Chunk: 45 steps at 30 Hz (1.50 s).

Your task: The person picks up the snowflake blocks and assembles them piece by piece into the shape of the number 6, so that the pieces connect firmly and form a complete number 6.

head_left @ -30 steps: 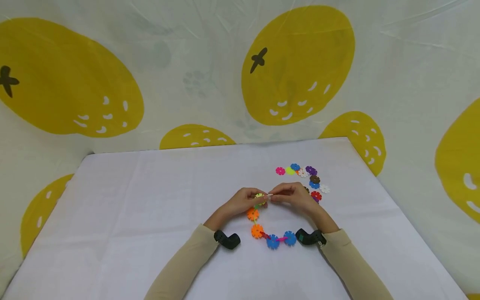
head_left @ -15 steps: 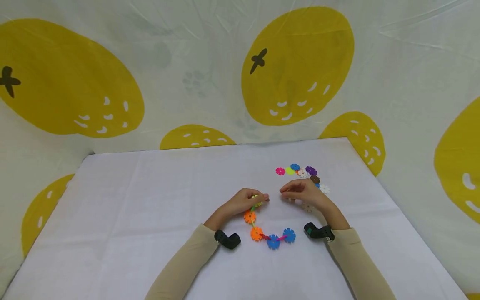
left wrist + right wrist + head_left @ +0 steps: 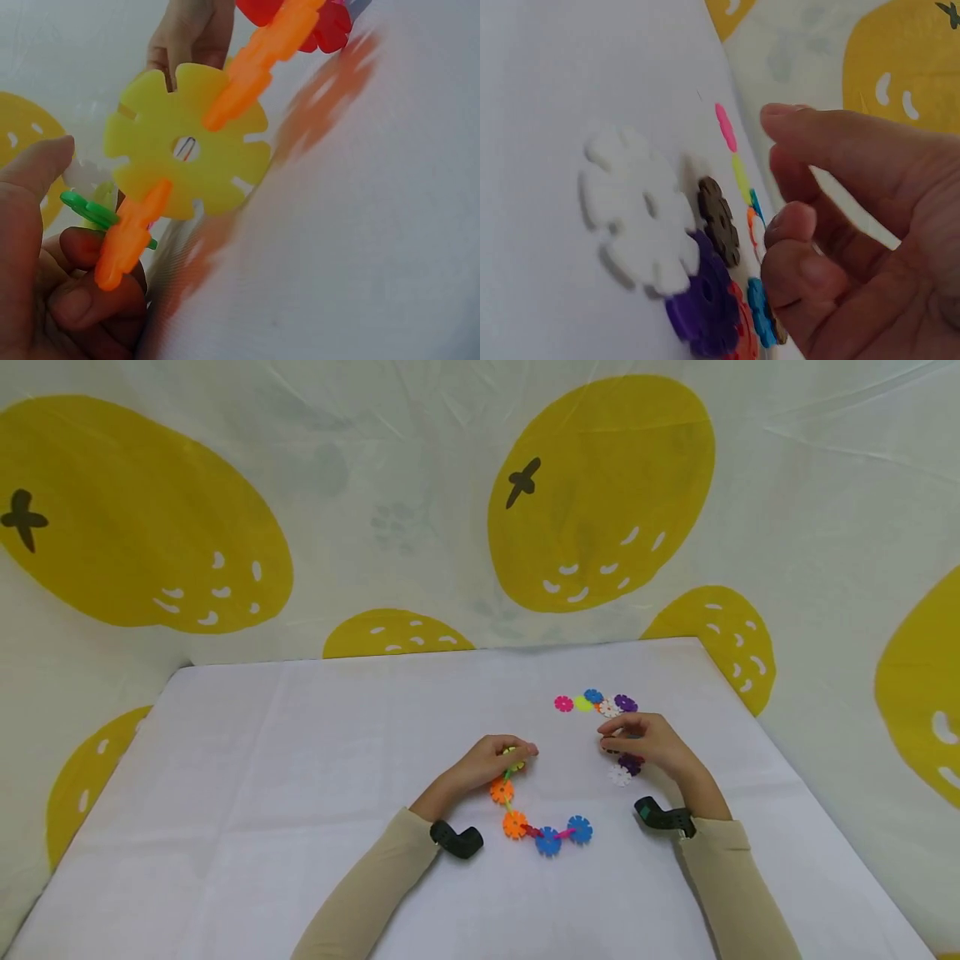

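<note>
My left hand (image 3: 480, 764) pinches the upper end of a chain of interlocking notched plastic discs, near its yellow disc (image 3: 512, 758). The chain curves toward me through an orange disc (image 3: 514, 824) to a blue disc (image 3: 580, 829) at its far end. In the left wrist view, fingers curl beside a green disc (image 3: 86, 210) and an orange disc (image 3: 124, 244). My right hand (image 3: 660, 745) is over the loose discs with its fingers bent and apart, holding nothing. Near it, the right wrist view has a white disc (image 3: 626, 229), a purple disc (image 3: 705, 319) and a brown disc (image 3: 716, 225).
Behind the right hand, a pink disc (image 3: 563, 703), a yellow-green disc (image 3: 583, 703), a blue disc (image 3: 593, 696) and a purple disc (image 3: 626, 703) lie on the white-covered table (image 3: 300, 793). A patterned cloth (image 3: 420, 527) hangs behind the table.
My right hand has left the left hand's fingertips, where both met at a small white piece, and moved right over the loose discs. The left hand keeps its hold on the chain, nearly still.
</note>
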Each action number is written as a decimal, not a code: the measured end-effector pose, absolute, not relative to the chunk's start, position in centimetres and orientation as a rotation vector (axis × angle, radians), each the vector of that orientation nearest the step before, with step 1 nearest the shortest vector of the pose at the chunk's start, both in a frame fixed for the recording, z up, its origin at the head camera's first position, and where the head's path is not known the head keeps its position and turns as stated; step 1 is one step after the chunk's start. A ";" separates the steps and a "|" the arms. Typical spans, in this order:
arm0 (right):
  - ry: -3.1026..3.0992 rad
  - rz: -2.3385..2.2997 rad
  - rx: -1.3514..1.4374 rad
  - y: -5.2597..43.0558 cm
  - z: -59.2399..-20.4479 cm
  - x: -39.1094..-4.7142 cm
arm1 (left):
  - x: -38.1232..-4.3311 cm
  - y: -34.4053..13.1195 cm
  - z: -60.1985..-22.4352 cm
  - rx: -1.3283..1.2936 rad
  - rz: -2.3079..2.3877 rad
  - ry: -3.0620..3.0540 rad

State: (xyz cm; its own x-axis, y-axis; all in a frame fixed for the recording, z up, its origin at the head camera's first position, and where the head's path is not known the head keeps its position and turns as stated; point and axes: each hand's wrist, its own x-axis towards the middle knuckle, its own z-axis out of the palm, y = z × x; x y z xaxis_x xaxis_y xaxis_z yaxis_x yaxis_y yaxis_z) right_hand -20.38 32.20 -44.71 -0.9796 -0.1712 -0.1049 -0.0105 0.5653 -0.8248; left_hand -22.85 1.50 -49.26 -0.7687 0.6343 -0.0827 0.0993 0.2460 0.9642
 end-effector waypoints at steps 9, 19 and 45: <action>2.647 -1.299 -0.163 33.1 -45.1 -20.5 | -22.9 1.5 -49.2 0.675 1.600 1.994; 2.667 -1.210 -0.100 32.8 -45.4 -20.7 | -22.8 1.1 -49.0 0.650 1.588 2.031; 2.522 -1.493 -0.146 30.7 -44.7 -20.4 | -22.8 1.5 -49.1 0.631 1.544 2.105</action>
State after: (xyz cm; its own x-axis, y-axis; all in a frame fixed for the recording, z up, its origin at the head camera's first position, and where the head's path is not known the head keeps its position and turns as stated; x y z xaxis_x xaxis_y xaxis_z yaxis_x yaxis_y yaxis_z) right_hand -20.38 30.70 -44.69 -0.9738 -0.1892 -0.1264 0.0197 0.4831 -0.8754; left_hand -22.80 1.46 -49.12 -0.7929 0.6029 -0.0887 0.0966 0.2681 0.9585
